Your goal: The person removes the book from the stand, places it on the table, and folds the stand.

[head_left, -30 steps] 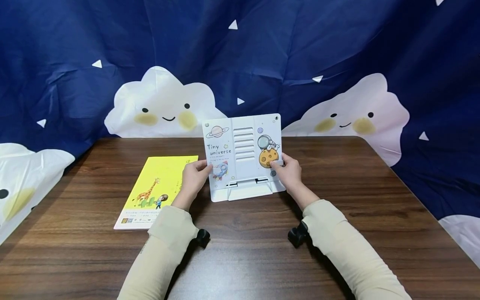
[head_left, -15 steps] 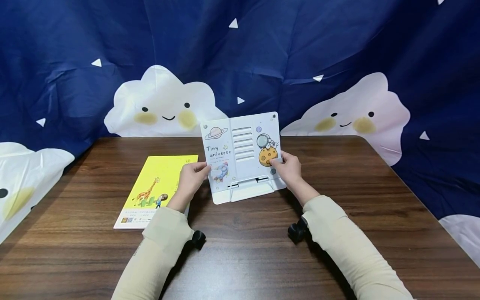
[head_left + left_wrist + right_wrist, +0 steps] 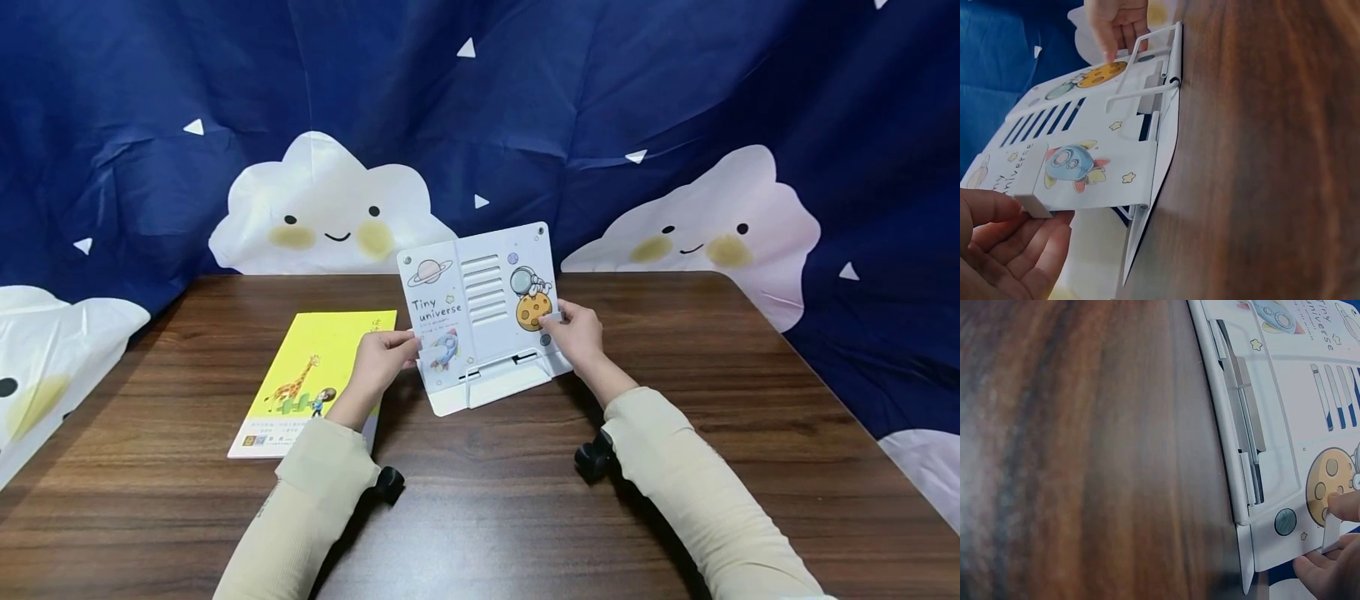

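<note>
A white book stand (image 3: pixel 491 335) printed "Tiny universe", with a planet, a rocket and an astronaut, leans back at the middle of the table. Its lower left corner is turned towards me. My left hand (image 3: pixel 377 364) pinches its left edge; in the left wrist view the thumb lies against a white clip (image 3: pixel 1034 181), fingers behind the panel. On the opposite edge, my right hand (image 3: pixel 581 337) pinches the panel at the matching clip (image 3: pixel 1331 531), beside the orange moon. A white wire page holder (image 3: pixel 1141 92) juts out from the lower front. Part of the stand's back is hidden.
A yellow book (image 3: pixel 318 337) with a giraffe cover lies flat on the wooden table (image 3: pixel 495 517), partly under the left forearm. Behind the table hangs a blue curtain (image 3: pixel 525 100) with smiling clouds. Each wrist carries a small black camera (image 3: pixel 592 461).
The book stand has turned, its left side coming towards me and slightly lower. My left hand has moved back and a little left with it; my right hand has stayed nearly in place.
</note>
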A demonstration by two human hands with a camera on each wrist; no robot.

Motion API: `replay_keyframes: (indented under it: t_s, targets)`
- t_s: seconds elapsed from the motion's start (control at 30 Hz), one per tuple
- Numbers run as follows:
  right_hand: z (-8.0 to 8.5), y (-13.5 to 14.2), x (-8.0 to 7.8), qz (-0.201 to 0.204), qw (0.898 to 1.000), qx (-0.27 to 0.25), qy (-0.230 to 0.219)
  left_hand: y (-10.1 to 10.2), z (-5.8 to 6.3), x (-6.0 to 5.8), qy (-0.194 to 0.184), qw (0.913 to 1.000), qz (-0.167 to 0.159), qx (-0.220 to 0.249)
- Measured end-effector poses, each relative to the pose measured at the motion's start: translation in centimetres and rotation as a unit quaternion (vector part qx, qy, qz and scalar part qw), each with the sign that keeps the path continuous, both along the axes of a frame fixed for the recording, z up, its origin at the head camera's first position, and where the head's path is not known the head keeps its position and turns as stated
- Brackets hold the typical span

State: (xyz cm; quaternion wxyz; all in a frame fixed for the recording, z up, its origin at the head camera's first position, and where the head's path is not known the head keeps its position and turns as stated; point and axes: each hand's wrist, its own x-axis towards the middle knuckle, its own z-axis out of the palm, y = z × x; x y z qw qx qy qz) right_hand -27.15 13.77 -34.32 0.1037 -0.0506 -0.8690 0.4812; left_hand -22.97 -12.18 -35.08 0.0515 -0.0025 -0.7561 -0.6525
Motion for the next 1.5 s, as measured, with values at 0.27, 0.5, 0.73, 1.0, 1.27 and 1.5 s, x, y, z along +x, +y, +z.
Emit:
replay_keyframes:
  t_s: [0.27, 0.5, 0.73, 1.0, 1.27, 1.5]
  targets:
    - [0.1, 0.0, -0.3, -0.003, 1.0, -0.006, -0.001, 0.4, 0.5, 0.8, -0.016, 0.9997, -0.011, -0.012]
    - [0.0, 0.1, -0.5, -0.003, 1.0, -0.007, -0.007, 0.6, 0.8, 1.3, -0.035, 0.9989, -0.028, -0.012]
    - [0.1, 0.1, -0.9, 0.002, 1.0, 0.002, -0.012, 0.3, 0.3, 1.3, -0.021, 0.9987, -0.046, 0.001]
    - [0.3, 0.1, -1.0, 0.008, 1.0, 0.01, -0.009, 0.5, 0.6, 1.7, -0.036, 0.9973, -0.064, -0.007]
    - [0.3, 0.3, -1.2, 0.027, 0.999, 0.037, 0.006, 0.8, 1.1, 2.1, -0.084, 0.9925, -0.088, -0.007]
    - [0.1, 0.3, -1.4, 0.039, 0.997, 0.063, 0.017, 0.9, 1.3, 2.4, -0.076, 0.9868, -0.142, -0.014]
